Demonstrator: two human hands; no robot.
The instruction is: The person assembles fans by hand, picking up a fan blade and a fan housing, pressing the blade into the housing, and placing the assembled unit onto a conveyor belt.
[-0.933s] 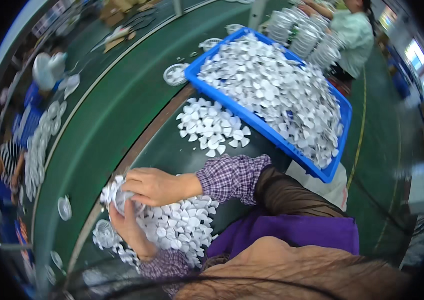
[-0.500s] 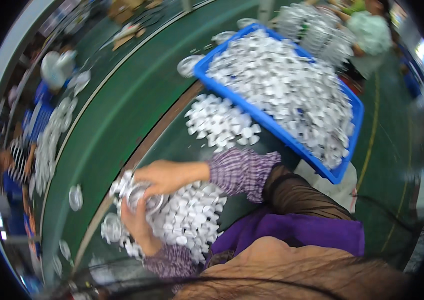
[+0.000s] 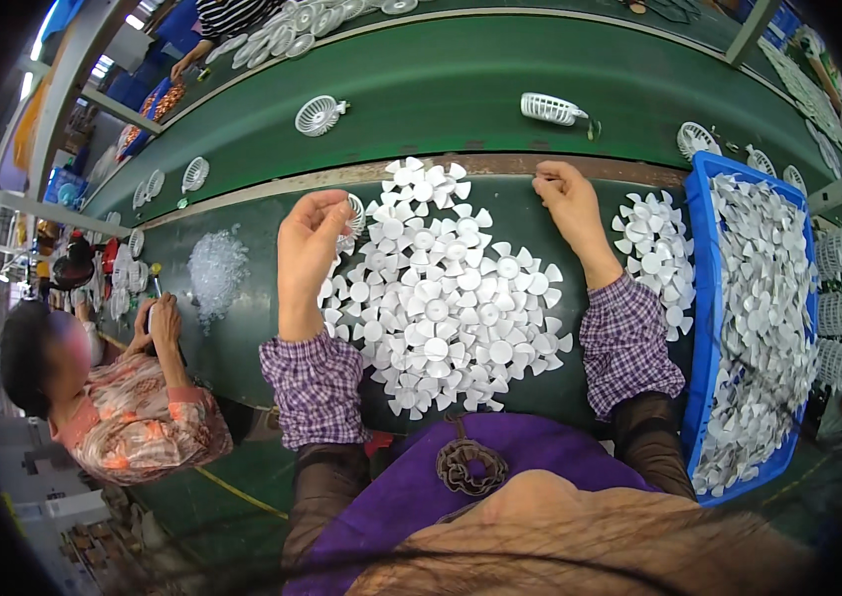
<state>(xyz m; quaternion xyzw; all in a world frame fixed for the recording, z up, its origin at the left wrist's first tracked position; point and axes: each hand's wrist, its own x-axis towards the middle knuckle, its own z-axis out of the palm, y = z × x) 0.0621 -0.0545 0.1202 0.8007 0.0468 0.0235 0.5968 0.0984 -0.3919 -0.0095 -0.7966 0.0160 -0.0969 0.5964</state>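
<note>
A heap of white plastic fan blades [image 3: 441,308] covers the middle of the dark green bench before me. At the heap's left edge, my left hand [image 3: 309,253] is closed on a white round fan cage [image 3: 354,221], partly covered by its fingers. My right hand [image 3: 572,211] hovers beyond the heap's right side, close to the bench's far edge. Its fingers are curled in and nothing shows between them. A smaller group of fan blades [image 3: 655,253] lies to the right of that forearm.
A blue crate [image 3: 701,328] full of blades stands at right. Past a brown ledge [image 3: 500,167] runs a green conveyor belt [image 3: 421,89] carrying fan cages, among them one cage [image 3: 319,116]. Small clear parts [image 3: 217,273] lie at left, where a co-worker [image 3: 133,407] sits.
My view has swung round to face the belt. Both hands were together around a round cage over the pile; now they are apart, the right one away from the cage.
</note>
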